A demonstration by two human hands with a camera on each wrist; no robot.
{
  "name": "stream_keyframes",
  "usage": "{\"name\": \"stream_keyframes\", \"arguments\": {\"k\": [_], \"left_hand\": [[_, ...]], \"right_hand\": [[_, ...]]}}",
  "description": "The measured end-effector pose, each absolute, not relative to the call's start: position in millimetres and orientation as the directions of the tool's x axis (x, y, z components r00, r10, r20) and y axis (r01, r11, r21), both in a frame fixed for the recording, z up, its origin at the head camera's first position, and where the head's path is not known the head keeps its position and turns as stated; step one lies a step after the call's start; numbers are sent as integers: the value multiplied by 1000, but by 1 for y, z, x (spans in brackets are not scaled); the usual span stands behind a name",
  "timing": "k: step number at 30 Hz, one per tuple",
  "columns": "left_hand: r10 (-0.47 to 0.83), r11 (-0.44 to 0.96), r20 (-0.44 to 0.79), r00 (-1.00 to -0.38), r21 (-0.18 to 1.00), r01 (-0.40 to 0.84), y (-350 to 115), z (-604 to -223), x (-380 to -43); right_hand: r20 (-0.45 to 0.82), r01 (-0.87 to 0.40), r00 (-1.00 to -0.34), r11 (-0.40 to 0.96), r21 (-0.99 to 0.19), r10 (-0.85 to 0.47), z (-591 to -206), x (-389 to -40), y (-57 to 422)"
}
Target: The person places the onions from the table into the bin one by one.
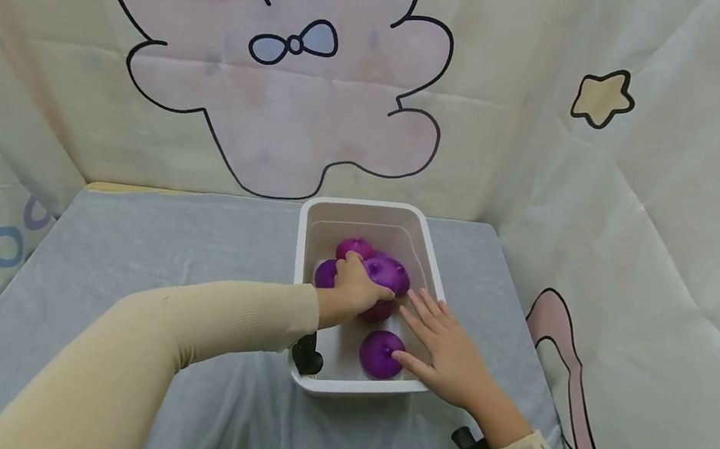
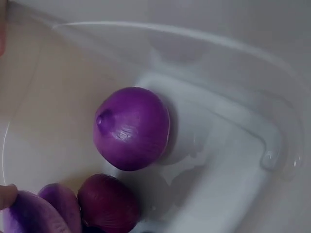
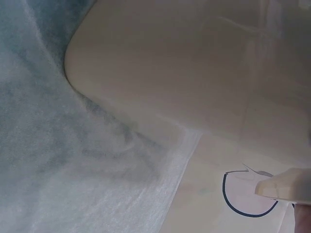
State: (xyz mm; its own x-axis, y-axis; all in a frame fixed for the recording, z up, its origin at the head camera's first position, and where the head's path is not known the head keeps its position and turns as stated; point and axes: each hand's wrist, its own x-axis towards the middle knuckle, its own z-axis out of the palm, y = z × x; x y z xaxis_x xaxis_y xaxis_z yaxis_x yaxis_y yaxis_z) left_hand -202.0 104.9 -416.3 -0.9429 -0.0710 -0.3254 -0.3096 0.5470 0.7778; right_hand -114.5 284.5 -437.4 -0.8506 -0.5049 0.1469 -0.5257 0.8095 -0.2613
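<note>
In the head view, a white plastic bin point(image 1: 338, 388) holds several purple onions. My left hand point(image 1: 353, 291) reaches in from the left and grips one purple onion point(image 1: 382, 273) in the cluster, thumb and fingers spread around it. A fingertip on that onion point(image 2: 29, 213) shows at the lower left of the left wrist view. Apart from the cluster, near the front, lies a single purple onion point(image 1: 381, 354). My right hand point(image 1: 448, 354) lies over the bin's right rim with fingers extended, its thumb tip at the single onion; contact is hard to tell.
Beside the gripped onion are a redder onion point(image 1: 355, 247) and another purple onion point(image 1: 326, 274). The bin stands on a table with a grey-blue cloth point(image 1: 224, 243). Cartoon-printed curtains point(image 1: 673, 186) hang behind and at both sides.
</note>
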Motion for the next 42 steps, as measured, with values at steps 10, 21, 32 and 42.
{"name": "stream_keyframes", "arguments": {"k": [10,21,32,42], "left_hand": [[-166,435,-302,-939,832,-344,105,-420,-203],[-242,338,-192,-951,902,-268,106,-440,-222],[-100,412,-149,-984,894,-177,109,-441,-248],[1,555,-114,-993,826,-95,121,-459,-266]], "right_hand": [[157,-527,-850,813,-247,-503,-435,-113,286],[156,-521,-853,811,-265,-497,-436,-114,285],[135,-509,-860,815,-276,-492,-435,-113,284],[101,-489,-872,834,-257,-480,-433,-112,283]]}}
